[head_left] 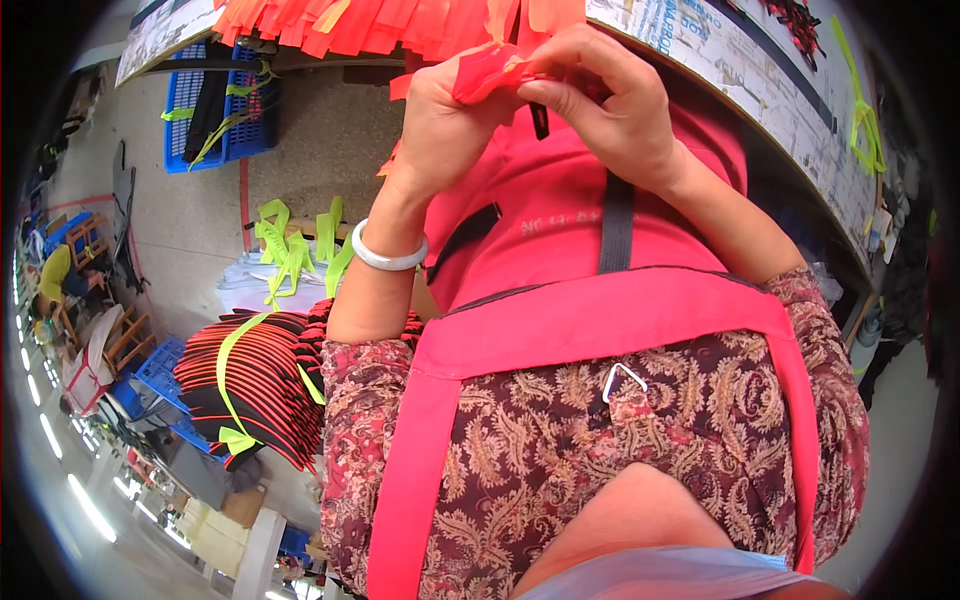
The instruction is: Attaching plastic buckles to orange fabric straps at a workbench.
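Above my lap, both hands are close together on a bright orange-red fabric piece (487, 75). My left hand (445, 130), with a pale bangle (388, 250) on its wrist, has its fingers closed around the fabric. Thumb and fingertips of my right hand (625, 110) pinch at the fabric's right edge. A short black strip (540, 121) hangs just below the right fingertips; what it is fixed to is hidden. Beyond the hands, a heap of orange-red strips (335, 25) hangs over the table's near edge. A red apron (560, 235) lies beneath my hands.
The paper-covered table (690, 40) runs along the far right, with a yellow-green strip (862, 130) on it. A blue crate (182, 110) stands on the floor at far left. Nearer sits a bundle of black-and-orange pieces (275, 385) tied with a yellow-green band (226, 375).
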Demonstrator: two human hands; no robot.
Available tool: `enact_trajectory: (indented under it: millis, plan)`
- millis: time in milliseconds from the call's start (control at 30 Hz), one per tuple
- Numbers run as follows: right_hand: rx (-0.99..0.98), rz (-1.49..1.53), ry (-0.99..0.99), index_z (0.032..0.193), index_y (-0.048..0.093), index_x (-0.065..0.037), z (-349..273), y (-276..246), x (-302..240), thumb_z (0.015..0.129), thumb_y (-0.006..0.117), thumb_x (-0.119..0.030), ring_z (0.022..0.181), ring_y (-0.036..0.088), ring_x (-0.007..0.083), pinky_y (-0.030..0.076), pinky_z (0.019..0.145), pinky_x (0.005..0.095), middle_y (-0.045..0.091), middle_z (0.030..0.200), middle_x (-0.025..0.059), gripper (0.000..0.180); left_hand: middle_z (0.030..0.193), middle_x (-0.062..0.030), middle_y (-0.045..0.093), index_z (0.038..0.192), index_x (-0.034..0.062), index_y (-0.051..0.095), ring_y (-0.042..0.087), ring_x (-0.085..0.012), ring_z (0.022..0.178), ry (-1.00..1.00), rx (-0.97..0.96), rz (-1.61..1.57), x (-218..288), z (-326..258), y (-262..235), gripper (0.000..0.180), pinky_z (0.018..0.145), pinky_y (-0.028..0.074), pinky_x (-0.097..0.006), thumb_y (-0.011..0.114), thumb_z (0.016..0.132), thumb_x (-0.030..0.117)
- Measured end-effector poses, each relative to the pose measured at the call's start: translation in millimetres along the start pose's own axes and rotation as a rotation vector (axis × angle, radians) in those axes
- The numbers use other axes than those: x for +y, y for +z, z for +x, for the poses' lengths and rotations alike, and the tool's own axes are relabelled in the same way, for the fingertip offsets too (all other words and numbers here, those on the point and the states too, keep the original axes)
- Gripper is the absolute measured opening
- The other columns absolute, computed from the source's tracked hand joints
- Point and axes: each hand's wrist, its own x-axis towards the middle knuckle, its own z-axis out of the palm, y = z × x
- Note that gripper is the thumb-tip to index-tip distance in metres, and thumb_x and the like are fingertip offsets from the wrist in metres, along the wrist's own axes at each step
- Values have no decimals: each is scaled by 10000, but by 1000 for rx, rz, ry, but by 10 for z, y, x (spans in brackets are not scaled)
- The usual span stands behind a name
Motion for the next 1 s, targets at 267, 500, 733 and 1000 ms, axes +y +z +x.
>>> enact_trajectory:
  millis: [267, 500, 733, 1000]
  plan:
    - [44, 80, 42, 892, 621, -36, 15, 88, 133, 787, 718, -63, 558, 440, 81, 372, 512, 237, 521, 698, 27, 145, 817, -25, 602, 914, -22, 668, 537, -63, 665, 166, 9, 65, -101, 22, -17, 134, 561, 425, -207, 616, 801, -71]
    - [28, 245, 163, 924, 633, -8, -31, -101, 275, 844, 672, -97, 643, 489, 41, 409, 570, 199, 582, 750, 12, 125, 775, -25, 653, 961, -6, 681, 585, -61, 657, 75, -52, 171, -21, 128, -73, 146, 559, 461, -194, 679, 817, 13]
    - [37, 315, 726, 909, 652, -21, -382, -443, 396, 872, 660, -212, 555, 472, 22, 379, 485, 182, 617, 727, -12, 195, 724, -64, 613, 921, -45, 619, 578, -108, 609, -456, -104, -388, -499, 351, 398, 126, 547, 490, -217, 629, 868, 69]
    - [232, 142, 692, 820, 607, -24, -336, -795, 790, 885, 626, -220, 484, 492, 38, 357, 410, 202, 602, 620, 14, 208, 827, -79, 582, 992, -34, 552, 526, -134, 655, -733, -183, -887, -1058, 798, 945, 138, 560, 474, -256, 524, 930, 87]
